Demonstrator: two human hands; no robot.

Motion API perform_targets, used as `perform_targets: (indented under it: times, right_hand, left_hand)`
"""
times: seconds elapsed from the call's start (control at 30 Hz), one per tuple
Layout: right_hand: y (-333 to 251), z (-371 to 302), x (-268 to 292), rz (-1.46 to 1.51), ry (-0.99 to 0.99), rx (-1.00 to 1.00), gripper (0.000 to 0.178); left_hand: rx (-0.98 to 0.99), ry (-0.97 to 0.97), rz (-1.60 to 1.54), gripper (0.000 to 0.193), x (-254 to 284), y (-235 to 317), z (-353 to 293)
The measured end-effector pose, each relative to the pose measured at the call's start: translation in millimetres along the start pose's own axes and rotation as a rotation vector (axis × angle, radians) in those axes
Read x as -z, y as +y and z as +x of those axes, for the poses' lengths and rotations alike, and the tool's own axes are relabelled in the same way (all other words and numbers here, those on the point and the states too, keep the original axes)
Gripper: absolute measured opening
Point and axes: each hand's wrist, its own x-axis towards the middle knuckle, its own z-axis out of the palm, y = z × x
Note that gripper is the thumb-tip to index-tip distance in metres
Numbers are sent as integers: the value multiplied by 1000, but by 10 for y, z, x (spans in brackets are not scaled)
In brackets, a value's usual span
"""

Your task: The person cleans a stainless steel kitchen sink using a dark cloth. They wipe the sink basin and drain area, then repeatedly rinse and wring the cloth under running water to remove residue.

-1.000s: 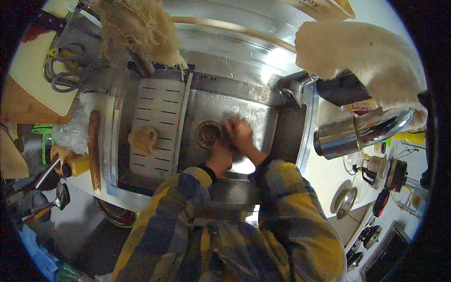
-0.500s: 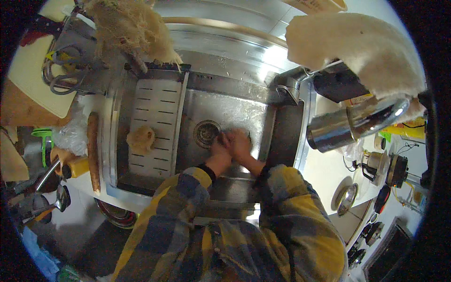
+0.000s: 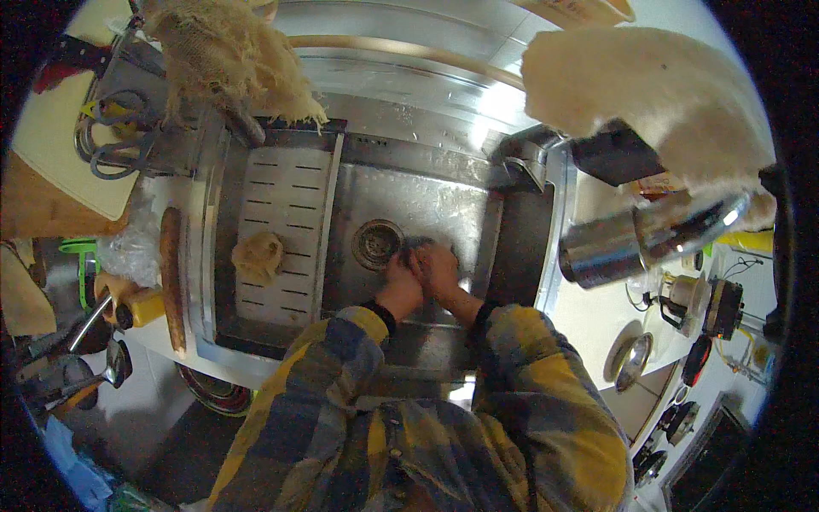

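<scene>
My two hands are pressed together low in the steel sink (image 3: 444, 183), just right of the round drain (image 3: 378, 245). My left hand (image 3: 401, 283) has its fingers curled against my right hand (image 3: 438, 270), which is closed beside it. A small dark patch shows at their far side; whether it is a held thing or shadow I cannot tell. Left of the hands, a white slotted tray (image 3: 281, 205) lies in the sink, with a crumpled tan sponge-like wad (image 3: 258, 257) on it. Neither hand touches the tray.
A chrome spout (image 3: 601, 247) and a pale cloth (image 3: 631, 85) are at the right. A frayed tan cloth (image 3: 226, 64) hangs at the far left, near scissors (image 3: 124, 154). Along the sink's left edge lies a long brown stick-like thing (image 3: 172, 282). A metal bowl (image 3: 633, 362) stands at right.
Both hands stay together by the drain, with only a slight shift of the fingers. The whole view has moved very slightly.
</scene>
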Motion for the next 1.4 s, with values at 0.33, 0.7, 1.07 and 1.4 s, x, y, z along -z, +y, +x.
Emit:
perform_targets:
  times: [0.33,0.7,1.07,1.4]
  right_hand:
    - [258,781,-272,-36,312,-435,24]
    - [681,973,-421,-138,91,-93,21]
    - [682,369,-464,-98,39,193,23]
    - [-11,59,-11,176,-49,-183,26]
  left_hand:
    - [-61,220,-35,55,-9,-94,142]
    - [58,200,-677,43,267,21,-228]
    - [-25,-18,-106,66,-399,-38,150]
    - [-17,-263,-112,57,348,48,26]
